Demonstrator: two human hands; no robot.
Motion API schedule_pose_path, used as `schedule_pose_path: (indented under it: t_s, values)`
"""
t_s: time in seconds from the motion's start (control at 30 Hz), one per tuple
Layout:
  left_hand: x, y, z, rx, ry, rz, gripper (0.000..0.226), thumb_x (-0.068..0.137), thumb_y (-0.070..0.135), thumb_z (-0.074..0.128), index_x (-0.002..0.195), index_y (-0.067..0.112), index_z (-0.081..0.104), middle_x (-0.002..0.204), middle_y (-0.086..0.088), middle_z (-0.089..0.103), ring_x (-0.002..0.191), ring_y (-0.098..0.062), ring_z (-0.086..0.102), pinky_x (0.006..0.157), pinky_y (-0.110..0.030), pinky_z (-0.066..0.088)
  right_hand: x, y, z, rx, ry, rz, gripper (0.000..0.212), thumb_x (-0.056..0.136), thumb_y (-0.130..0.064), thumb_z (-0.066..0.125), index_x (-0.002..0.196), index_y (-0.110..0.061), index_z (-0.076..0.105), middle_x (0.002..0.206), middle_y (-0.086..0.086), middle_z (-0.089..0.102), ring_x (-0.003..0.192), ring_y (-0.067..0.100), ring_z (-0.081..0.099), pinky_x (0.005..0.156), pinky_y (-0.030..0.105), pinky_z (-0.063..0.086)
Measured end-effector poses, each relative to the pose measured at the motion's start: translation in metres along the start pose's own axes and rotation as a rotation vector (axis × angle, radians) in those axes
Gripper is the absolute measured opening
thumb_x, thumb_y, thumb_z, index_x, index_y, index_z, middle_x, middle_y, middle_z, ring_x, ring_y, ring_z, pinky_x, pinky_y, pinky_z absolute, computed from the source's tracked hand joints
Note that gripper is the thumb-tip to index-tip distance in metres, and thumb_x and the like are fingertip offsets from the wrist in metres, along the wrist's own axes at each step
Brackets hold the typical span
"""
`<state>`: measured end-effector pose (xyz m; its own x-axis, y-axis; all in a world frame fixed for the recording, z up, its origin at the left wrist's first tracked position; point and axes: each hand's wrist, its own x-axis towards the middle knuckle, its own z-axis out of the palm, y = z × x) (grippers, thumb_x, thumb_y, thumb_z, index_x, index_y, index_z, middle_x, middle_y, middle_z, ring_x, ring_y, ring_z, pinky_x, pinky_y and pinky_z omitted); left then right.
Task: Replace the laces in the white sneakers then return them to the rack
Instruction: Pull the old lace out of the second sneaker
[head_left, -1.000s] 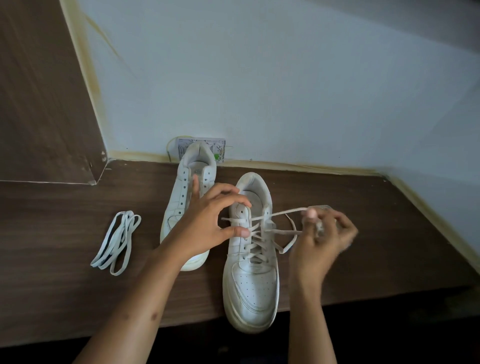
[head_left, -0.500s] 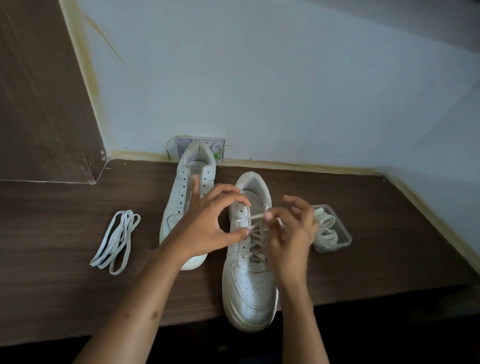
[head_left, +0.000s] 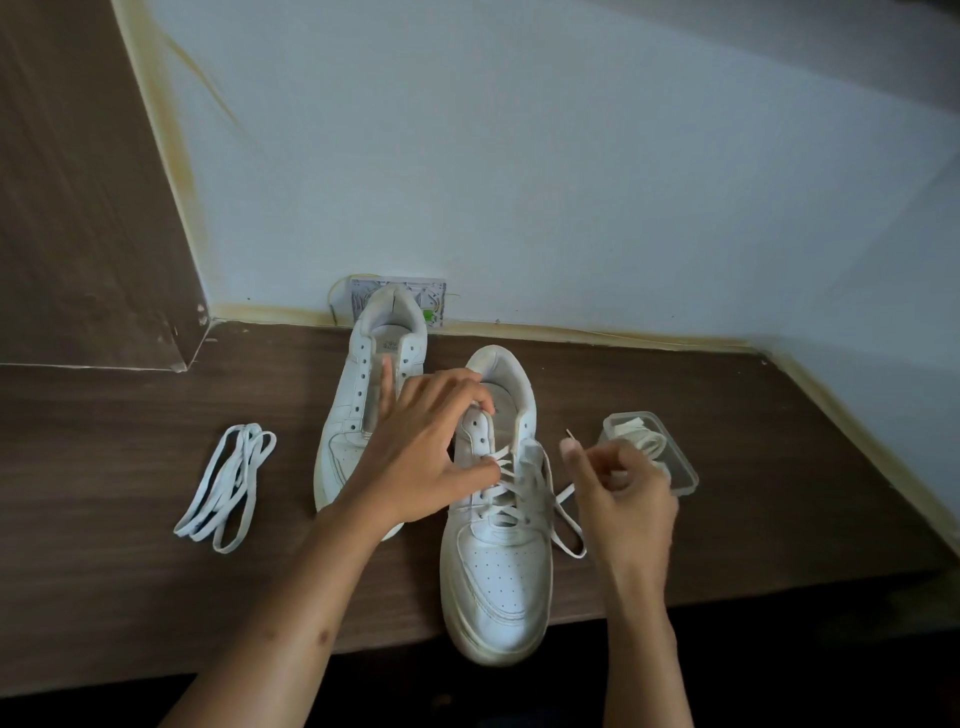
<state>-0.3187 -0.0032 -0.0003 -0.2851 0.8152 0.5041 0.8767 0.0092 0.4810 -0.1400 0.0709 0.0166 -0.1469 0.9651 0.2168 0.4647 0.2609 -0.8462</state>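
Hands (head_left: 415, 457) lacing white sneaker (head_left: 498, 525)

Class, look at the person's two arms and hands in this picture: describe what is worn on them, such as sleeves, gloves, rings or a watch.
Nothing is worn. Both forearms are bare as far as the picture shows, with no sleeves in view. The left hand and the right hand have no gloves, and no rings, watch or bracelets show on the fingers or wrists. The fingernails look short and unpainted.

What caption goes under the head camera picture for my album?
Left hand steadies the half-laced white leather sneaker while right hand pinches its flat white lace.
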Motion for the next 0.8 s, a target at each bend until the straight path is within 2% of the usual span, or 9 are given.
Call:
schedule_pose_path:
  t_s: [0.03, 0.1, 0.23, 0.37, 0.5, 0.57, 0.67, 0.73, 0.8]
  values:
    - [0.001, 0.002, 0.001, -0.003, 0.006, -0.001, 0.043, 0.068, 0.054, 0.054, 0.106, 0.034, 0.052, 0.127, 0.019, 0.049, 0.122, -0.007, 0.041, 0.119, -0.051, -0.007, -0.001, 0.0, -0.001, -0.039, -0.095, 0.027, 0.037, 0.078, -0.059, 0.069, 0.068, -0.023, 0.062, 0.06, -0.01, 0.064, 0.059, 0.007, 0.06, 0.067, 0.038, 0.053]
    - [0.002, 0.008, 0.004, 0.003, 0.007, 0.008, 0.041, 0.069, 0.053, 0.053, 0.105, 0.034, 0.055, 0.126, 0.018, 0.05, 0.124, -0.009, 0.04, 0.118, -0.05, -0.011, -0.002, 0.0, -0.003, -0.165, -0.274, 0.079, 0.049, 0.07, -0.073, 0.064, 0.068, -0.024, 0.062, 0.058, -0.01, 0.064, 0.061, 0.012, 0.062, 0.067, 0.036, 0.051]
    - [0.005, 0.02, 0.011, 0.146, 0.002, 0.022, 0.028, 0.075, 0.048, 0.05, 0.091, 0.033, 0.067, 0.128, 0.013, 0.056, 0.128, -0.019, 0.04, 0.116, -0.063, -0.004, -0.004, 0.0, -0.008, -0.296, -0.472, 0.183, 0.062, 0.055, -0.079, 0.07, 0.06, -0.02, 0.052, 0.061, -0.008, 0.062, 0.065, 0.013, 0.061, 0.067, 0.035, 0.048]
    - [0.007, 0.023, 0.016, 0.201, -0.035, 0.014, 0.03, 0.084, 0.047, 0.043, 0.083, 0.034, 0.071, 0.138, 0.012, 0.051, 0.136, -0.025, 0.033, 0.113, -0.068, -0.004, -0.007, 0.003, -0.005, -0.26, -0.415, 0.204, 0.066, 0.046, -0.079, 0.073, 0.061, -0.017, 0.053, 0.067, -0.005, 0.066, 0.068, 0.016, 0.068, 0.073, 0.042, 0.058]
    - [0.006, 0.018, 0.017, 0.057, -0.054, -0.019, 0.02, 0.085, 0.044, 0.051, 0.079, 0.035, 0.068, 0.147, 0.017, 0.04, 0.142, -0.023, 0.017, 0.112, -0.067, -0.006, -0.007, 0.003, -0.002, -0.251, -0.371, 0.204, 0.07, 0.043, -0.082, 0.074, 0.062, -0.016, 0.058, 0.078, -0.001, 0.067, 0.07, 0.015, 0.067, 0.072, 0.039, 0.057]
    - [0.007, 0.018, 0.011, -0.082, 0.015, -0.06, 0.018, 0.081, 0.046, 0.056, 0.073, 0.036, 0.069, 0.145, 0.021, 0.041, 0.14, -0.016, 0.018, 0.114, -0.062, 0.003, -0.008, 0.002, -0.004, -0.264, -0.353, 0.206, 0.067, 0.045, -0.08, 0.075, 0.063, -0.017, 0.062, 0.079, -0.002, 0.067, 0.071, 0.013, 0.065, 0.07, 0.034, 0.053]
    - [0.008, 0.013, -0.007, -0.354, 0.206, -0.196, 0.023, 0.072, 0.044, 0.055, 0.058, 0.033, 0.069, 0.134, 0.022, 0.051, 0.13, -0.009, 0.028, 0.112, -0.046, 0.018, -0.01, -0.001, -0.001, -0.233, -0.318, 0.227, 0.067, 0.044, -0.08, 0.077, 0.06, -0.015, 0.065, 0.07, -0.004, 0.068, 0.065, 0.011, 0.067, 0.068, 0.035, 0.056]
    - [0.007, 0.007, -0.014, -0.3, 0.254, -0.225, 0.027, 0.07, 0.045, 0.049, 0.052, 0.034, 0.066, 0.128, 0.022, 0.056, 0.123, -0.005, 0.032, 0.11, -0.051, 0.021, -0.013, -0.002, 0.004, -0.237, -0.311, 0.215, 0.067, 0.045, -0.08, 0.076, 0.058, -0.015, 0.063, 0.068, -0.003, 0.068, 0.062, 0.012, 0.067, 0.066, 0.035, 0.056]
    - [0.007, 0.006, -0.017, -0.121, 0.257, -0.232, 0.03, 0.072, 0.051, 0.048, 0.058, 0.035, 0.068, 0.127, 0.021, 0.056, 0.122, -0.009, 0.033, 0.11, -0.062, 0.016, -0.015, -0.004, 0.008, -0.258, -0.289, 0.191, 0.064, 0.05, -0.08, 0.074, 0.06, -0.018, 0.061, 0.08, -0.001, 0.066, 0.069, 0.014, 0.065, 0.067, 0.032, 0.051]
